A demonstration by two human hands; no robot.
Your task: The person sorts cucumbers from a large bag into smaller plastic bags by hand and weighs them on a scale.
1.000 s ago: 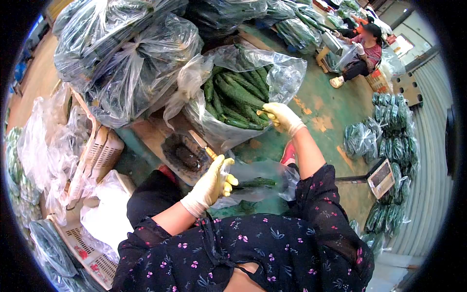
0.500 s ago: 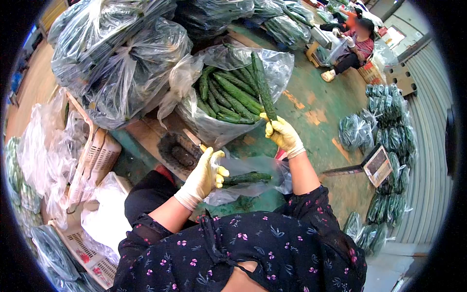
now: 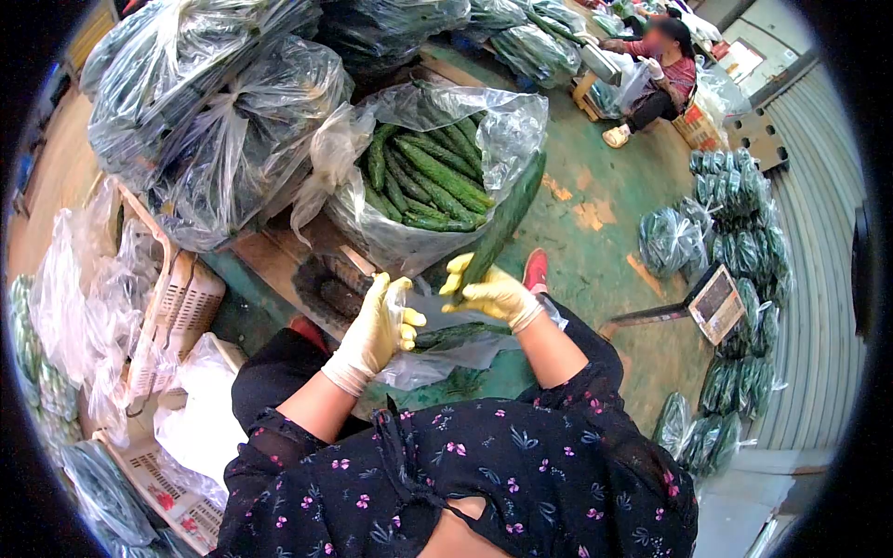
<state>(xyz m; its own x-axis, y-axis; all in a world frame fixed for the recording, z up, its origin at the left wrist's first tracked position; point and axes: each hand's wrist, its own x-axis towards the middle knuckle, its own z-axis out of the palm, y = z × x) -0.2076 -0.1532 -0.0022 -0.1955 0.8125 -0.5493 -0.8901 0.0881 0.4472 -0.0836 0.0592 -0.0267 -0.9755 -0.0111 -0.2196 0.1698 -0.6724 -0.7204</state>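
My right hand [image 3: 500,298], in a pale yellow glove, is closed around the lower end of a long dark green cucumber [image 3: 510,219], which points up and away. Under it lies a clear plastic bag [image 3: 409,372] with another cucumber [image 3: 460,335] inside. My left hand [image 3: 370,327], gloved too, grips the edge of this bag with bent fingers. Ahead of both hands stands a large open plastic sack [image 3: 516,126], with many cucumbers [image 3: 433,181] piled in it.
Big filled plastic sacks [image 3: 233,139] are heaped at the back left. Plastic crates [image 3: 186,312] with loose bags stand at left. A scale [image 3: 716,302] is at right, before rows of bagged cucumbers [image 3: 744,251]. Another person [image 3: 665,79] sits at the far right. A dark trough [image 3: 330,284] lies near my left hand.
My right hand has moved left and down with its cucumber, from beside the sack to above the small bag. My left hand stays on the bag. The view has shifted slightly.
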